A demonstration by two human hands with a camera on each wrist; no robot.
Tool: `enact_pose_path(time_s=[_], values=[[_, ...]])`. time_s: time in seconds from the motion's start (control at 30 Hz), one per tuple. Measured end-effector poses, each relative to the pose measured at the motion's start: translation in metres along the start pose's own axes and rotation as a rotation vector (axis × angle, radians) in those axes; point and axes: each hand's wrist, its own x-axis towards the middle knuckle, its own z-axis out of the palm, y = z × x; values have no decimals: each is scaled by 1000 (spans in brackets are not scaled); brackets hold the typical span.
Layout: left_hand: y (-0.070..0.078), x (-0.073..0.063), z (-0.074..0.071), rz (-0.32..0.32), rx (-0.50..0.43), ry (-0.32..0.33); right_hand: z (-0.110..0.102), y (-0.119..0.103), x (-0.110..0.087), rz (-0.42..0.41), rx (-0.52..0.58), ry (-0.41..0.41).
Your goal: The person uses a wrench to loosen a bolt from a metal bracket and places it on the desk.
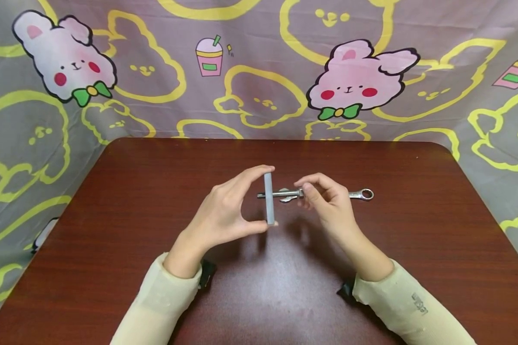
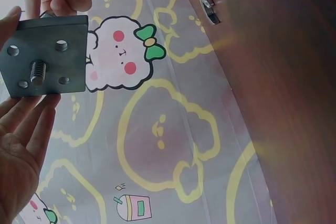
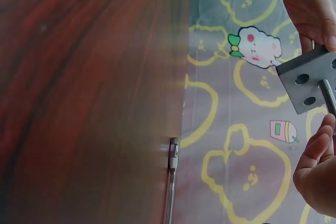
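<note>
My left hand point(image 1: 224, 206) grips a square grey metal plate point(image 1: 269, 199) by two opposite edges, thumb on one and fingertips on the other. The plate stands edge-on to the head view, held above the table. Around its middle are several round holes, seen in the left wrist view. A silver bolt point(image 1: 280, 194) passes through the plate's centre, and its threaded end point(image 2: 38, 73) sticks out on the left hand's side. On the other side, my right hand point(image 1: 330, 201) pinches the bolt at its head end, between thumb and fingers.
A silver wrench point(image 1: 364, 194) lies on the dark red-brown table point(image 1: 155, 163) beyond the right hand, which hides its middle part. Its open jaw end shows behind the bolt. A cartoon-printed cloth point(image 1: 259, 48) hangs around the table's back and sides.
</note>
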Motion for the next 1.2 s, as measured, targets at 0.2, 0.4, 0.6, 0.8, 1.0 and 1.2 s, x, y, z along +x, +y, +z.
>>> enact_pose_path(time_s=[0.2, 0.4, 0.6, 0.8, 1.0, 1.2], values=[[0, -1, 0, -8, 13, -4, 3, 0, -1, -24, 4, 13], [-1, -1, -1, -29, 2, 9, 1, 1, 1, -98, -9, -55], [-1, 0, 0, -19, 9, -2, -2, -1, 0, -43, 38, -104], [-2, 0, 1, -4, 11, -2, -2, -1, 0, 20, -23, -36], [-1, 1, 1, -4, 17, -8, 3, -1, 1, 46, 26, 58], [-2, 0, 0, -25, 32, 7, 3, 1, 1, -34, 21, 13]])
